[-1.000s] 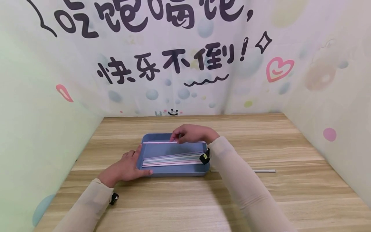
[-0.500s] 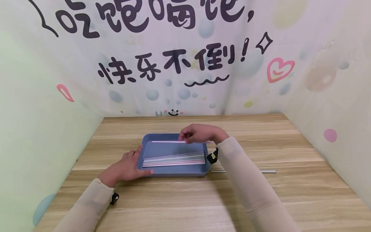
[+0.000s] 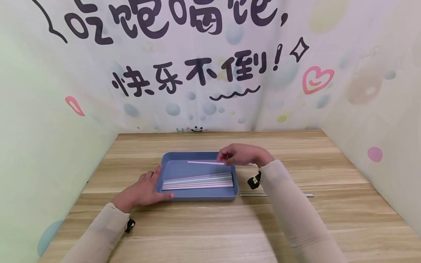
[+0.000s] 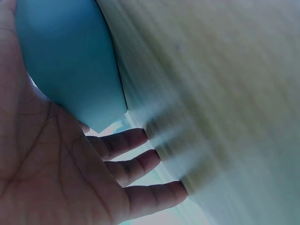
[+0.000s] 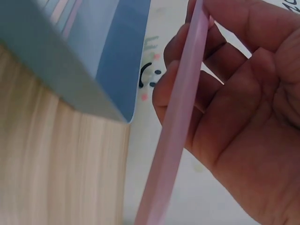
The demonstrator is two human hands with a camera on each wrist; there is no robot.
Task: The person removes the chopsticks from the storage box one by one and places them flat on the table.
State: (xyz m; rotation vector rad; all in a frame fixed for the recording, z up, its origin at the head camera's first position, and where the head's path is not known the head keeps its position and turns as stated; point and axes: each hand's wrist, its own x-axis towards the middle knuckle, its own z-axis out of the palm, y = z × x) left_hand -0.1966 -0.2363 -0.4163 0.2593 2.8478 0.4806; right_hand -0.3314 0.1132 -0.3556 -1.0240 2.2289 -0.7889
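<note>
A pink chopstick (image 5: 180, 108) is pinched in my right hand (image 3: 241, 154), held above the tray's far right rim with its thin end pointing left over the tray. The right wrist view shows the fingers bent behind it and the thick end extending past the palm. My left hand (image 3: 144, 188) rests against the left side of the blue tray (image 3: 200, 198), its thumb over the front rim. In the left wrist view its fingers (image 4: 136, 164) are fairly straight, tips against the table. Several pastel chopsticks (image 3: 198, 181) lie side by side in the tray.
A pale chopstick (image 3: 307, 195) lies on the wooden table (image 3: 184, 233) right of the tray, partly behind the right sleeve; whether it is a single one is unclear. A printed cloth wall (image 3: 197, 109) stands at the back, with pale walls at both sides.
My right hand has moved right with the pink chopstick, taking its thin end away from the tray's left rim. My left hand and the tray have stayed put.
</note>
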